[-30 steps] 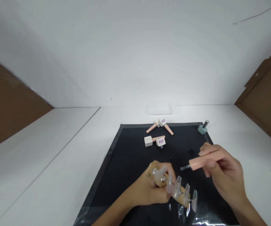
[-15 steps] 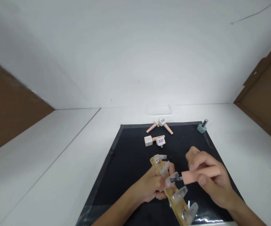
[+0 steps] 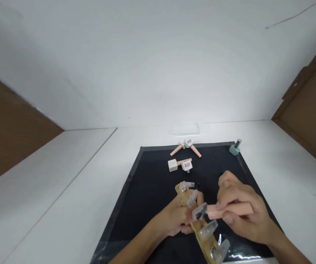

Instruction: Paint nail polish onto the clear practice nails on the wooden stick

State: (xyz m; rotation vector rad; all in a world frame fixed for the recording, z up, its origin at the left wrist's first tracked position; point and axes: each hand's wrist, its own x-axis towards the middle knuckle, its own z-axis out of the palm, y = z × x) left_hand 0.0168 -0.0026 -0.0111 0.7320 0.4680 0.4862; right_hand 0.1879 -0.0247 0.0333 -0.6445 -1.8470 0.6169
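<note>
My left hand (image 3: 173, 220) grips a wooden strip (image 3: 199, 231) that carries several clear false nails, held over a black mat (image 3: 149, 187). My right hand (image 3: 240, 212) holds a pink nail-polish brush cap (image 3: 231, 210), and its dark brush tip touches the third clear nail (image 3: 200, 211) on the strip. The open teal polish bottle (image 3: 234, 148) stands at the mat's far right corner.
Several closed polish bottles with pink caps (image 3: 185, 145) lie at the mat's far edge, two more (image 3: 180, 164) just nearer. The white table (image 3: 64, 190) meets a white wall behind. Brown panels (image 3: 306, 110) flank both sides.
My right hand brought the brush leftward and down onto a clear nail. My left hand turned the strip so that it runs away from me, then held it steady.
</note>
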